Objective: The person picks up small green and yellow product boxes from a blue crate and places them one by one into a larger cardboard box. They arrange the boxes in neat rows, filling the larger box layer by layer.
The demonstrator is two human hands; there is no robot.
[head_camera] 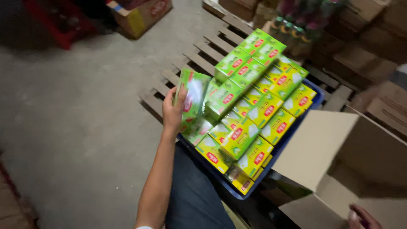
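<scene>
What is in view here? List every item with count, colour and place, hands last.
Small boxes: many, exact count unclear, green and yellow, stacked in rows on the crate.
Crate: one, blue, on the wooden pallet, only its edges show.
Wooden pallet: one, grey-brown, on the concrete floor.
Open carton: one, brown cardboard, lower right.
Cardboard cartons: several, brown, upper right.
Bottles: a few, green-capped, top centre, blurred.
Red crate: one, top left.
Left hand: holds one green box upright at the stack's left edge.
Right hand: at the open carton, bottom right.

Dim, even indoor light; motion blur softens the whole frame. Beyond the left hand's fingers [180,95], glossy green-and-yellow cardboard cartons [250,114] glare whitish; corners fall dark.
</scene>
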